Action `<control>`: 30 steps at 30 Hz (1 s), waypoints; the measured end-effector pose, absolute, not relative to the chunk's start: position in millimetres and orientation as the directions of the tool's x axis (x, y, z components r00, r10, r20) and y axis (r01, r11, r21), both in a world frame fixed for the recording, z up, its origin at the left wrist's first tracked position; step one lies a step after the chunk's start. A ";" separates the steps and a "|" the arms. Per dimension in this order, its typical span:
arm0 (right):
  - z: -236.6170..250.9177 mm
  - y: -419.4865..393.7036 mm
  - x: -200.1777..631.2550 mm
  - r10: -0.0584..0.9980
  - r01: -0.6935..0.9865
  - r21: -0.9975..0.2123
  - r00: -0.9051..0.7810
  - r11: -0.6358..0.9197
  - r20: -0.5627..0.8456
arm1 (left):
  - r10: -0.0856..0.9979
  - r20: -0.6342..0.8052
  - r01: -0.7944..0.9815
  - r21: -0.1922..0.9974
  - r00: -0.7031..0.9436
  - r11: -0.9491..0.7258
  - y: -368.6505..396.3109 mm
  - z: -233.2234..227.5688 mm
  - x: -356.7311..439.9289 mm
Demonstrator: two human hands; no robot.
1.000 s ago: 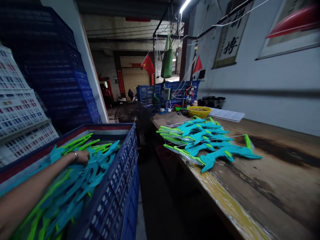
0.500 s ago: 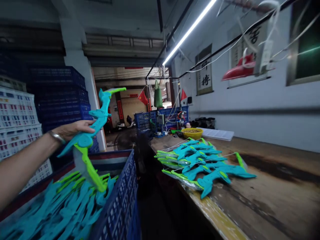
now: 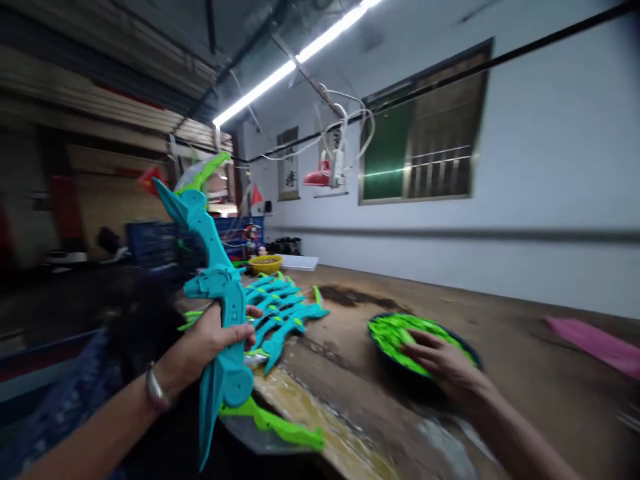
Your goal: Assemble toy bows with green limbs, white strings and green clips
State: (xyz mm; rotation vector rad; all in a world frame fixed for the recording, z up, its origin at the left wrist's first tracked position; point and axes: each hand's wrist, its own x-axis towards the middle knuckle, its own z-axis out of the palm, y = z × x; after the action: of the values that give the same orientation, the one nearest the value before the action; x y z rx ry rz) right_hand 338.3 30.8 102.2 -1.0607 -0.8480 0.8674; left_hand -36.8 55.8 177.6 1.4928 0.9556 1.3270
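Observation:
My left hand is wrapped around the grip of a teal plastic toy bow, held upright at the left of the table. Bright green limbs stick out at the bow's top and bottom. Over at the right, my right hand reaches into a dark round bowl full of small bright green plastic pieces. Its fingertips close on one paler green piece, slightly blurred. Behind the held bow, several similar toy bows lie overlapping on the wooden table.
A yellow bowl and a white tray stand at the table's far end. Pink material lies at the right. A red lamp hangs overhead. The blurred blue crate is at lower left.
The view has swung right. My left hand has carried the toy bow from above the crate to the table's edge. My right hand has come into view at the bowl of green pieces.

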 end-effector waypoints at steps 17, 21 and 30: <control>92.6 -56.9 240.0 0.947 -0.135 -0.940 0.113 0.314 0.300 | 0.850 -0.162 -0.173 0.944 0.501 0.282 -8.6 61.5 43.6; 101.5 -61.7 230.8 0.852 0.213 -0.831 -0.011 0.514 0.524 | 0.858 -0.125 -0.087 0.977 0.499 0.193 -10.8 62.5 42.3; 93.4 -57.4 229.9 0.733 0.442 -0.643 -0.050 0.626 0.679 | 0.855 0.056 -0.026 0.998 0.515 -0.050 -21.0 63.6 56.4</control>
State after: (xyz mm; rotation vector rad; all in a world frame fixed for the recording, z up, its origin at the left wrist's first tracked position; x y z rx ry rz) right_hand 229.9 -57.4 93.4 -0.9740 -1.6850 0.3115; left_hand 56.4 -21.0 63.6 1.4491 0.7660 0.8429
